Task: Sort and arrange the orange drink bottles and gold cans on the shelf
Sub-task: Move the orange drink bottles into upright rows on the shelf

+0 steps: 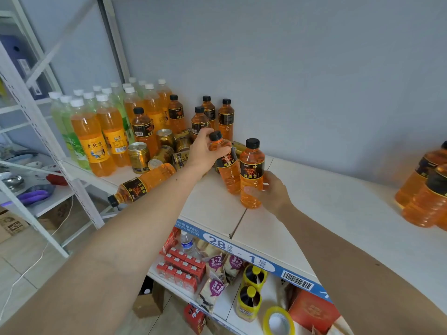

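Midway through sorting a stockroom shelf (pixel 326 189), we hold two black-capped orange drink bottles side by side near its front edge: our left hand (pixel 205 153) wraps its fingers around the neck and shoulder of a tilted bottle (pixel 226 165), while our right hand (pixel 273 192) clasps the lower body of an upright bottle (pixel 251 172) whose base sits on or just above the board. By our reading, the job is only partly done. A few matching bottles (pixel 209 114) stand upright near the back wall and more wait at the far right (pixel 423 197), yet one bottle (pixel 142 183) lies on its side, its cap hanging over the shelf's left front edge, and the gold cans (pixel 167 151) sit in a jumble, some upright, some tipped. The two in hand are not yet placed in any row; the fallen bottle and cans remain to be set straight.
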The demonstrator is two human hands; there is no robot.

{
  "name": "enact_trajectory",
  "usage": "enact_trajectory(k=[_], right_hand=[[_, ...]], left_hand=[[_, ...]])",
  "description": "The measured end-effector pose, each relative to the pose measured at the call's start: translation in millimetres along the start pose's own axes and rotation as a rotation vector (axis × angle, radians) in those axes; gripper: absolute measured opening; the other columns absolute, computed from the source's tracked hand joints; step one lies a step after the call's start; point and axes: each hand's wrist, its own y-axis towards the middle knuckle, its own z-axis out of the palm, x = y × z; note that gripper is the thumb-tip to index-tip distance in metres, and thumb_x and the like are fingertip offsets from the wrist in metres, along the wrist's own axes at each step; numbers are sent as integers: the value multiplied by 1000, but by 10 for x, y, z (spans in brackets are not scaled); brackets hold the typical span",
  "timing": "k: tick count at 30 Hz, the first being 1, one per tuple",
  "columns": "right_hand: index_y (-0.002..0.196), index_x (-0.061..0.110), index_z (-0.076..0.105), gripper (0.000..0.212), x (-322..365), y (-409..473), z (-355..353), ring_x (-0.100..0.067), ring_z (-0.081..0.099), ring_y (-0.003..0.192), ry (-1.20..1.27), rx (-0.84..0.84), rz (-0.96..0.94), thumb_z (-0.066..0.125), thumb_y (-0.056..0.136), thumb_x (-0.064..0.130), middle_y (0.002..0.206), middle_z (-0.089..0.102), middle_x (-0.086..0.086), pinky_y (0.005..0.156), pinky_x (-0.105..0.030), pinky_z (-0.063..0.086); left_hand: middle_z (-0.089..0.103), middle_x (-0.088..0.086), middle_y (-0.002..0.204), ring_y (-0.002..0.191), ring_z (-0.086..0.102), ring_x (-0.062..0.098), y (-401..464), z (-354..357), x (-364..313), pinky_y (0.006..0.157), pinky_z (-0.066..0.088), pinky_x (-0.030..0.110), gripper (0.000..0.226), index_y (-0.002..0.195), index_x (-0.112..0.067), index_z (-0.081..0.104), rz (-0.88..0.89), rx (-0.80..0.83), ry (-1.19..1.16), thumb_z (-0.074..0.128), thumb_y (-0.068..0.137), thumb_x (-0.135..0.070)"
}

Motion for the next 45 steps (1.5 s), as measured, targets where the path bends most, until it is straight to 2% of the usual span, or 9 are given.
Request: enact_trajectory(k=[4,9,13,16,20,24,31,35,45], right_hand=[[130,20,51,63,-49,-1,-170,-17,59,102,-7,-45,7,79,75,30,119,61,3,81,-30,49],[131,20,51,60,-171,-28,-387,-19,59,105,11,-112,72,77,77,28,123,61,0,82,-31,48],[132,21,49,61,-213,-51,-409,-18,57,106,55,-103,82,77,78,28,123,59,2,83,-31,47],[131,22,49,62,-224,-61,-396,-14,56,102,54,-110,81,78,77,29,118,58,6,79,-28,46],[130,23,48,64,-240,-60,-377,-12,54,101,39,-128,106,79,75,30,113,54,11,78,-28,46],[128,23,49,62,-263,-70,-343,-12,54,98,15,-144,113,80,75,28,114,57,8,76,-25,45],[128,22,50,59,-261,-140,-384,-13,55,96,15,-194,132,78,77,25,122,60,2,78,-27,46],[128,20,51,59,-307,-282,-564,-14,57,97,8,-241,150,78,76,24,122,61,1,74,-24,46],[133,18,47,62,-524,-936,-1406,-15,55,102,-33,-424,245,76,79,25,128,58,-1,81,-28,46]], left_hand=[[65,-5,116,110,60,13,22,170,-46,98,48,44,47,122,-21,49,33,80,-1,72,82,-27],[60,-25,103,98,55,-12,-87,365,-16,99,47,40,26,113,-32,50,116,123,-9,61,90,-31],[54,-5,128,120,50,8,-168,463,58,105,41,39,52,132,-25,41,183,167,-36,66,87,-26],[47,-8,136,126,44,8,-214,500,102,105,38,34,69,140,-32,30,149,208,-102,69,84,-22],[41,-2,144,133,39,14,-248,524,187,108,35,38,86,146,-25,22,74,224,-192,73,79,-9],[49,2,137,127,46,19,-293,558,299,106,38,41,77,139,-18,33,1,237,-135,77,76,-12],[54,-2,129,122,49,18,-311,601,391,100,38,36,71,134,-20,40,-21,212,-33,79,74,-18],[53,4,133,124,50,22,-343,709,331,104,40,46,74,134,-18,37,-38,224,-43,79,73,-16],[55,7,130,119,54,25,-682,1568,-147,100,45,46,69,129,-14,38,17,404,-5,79,75,-24]])
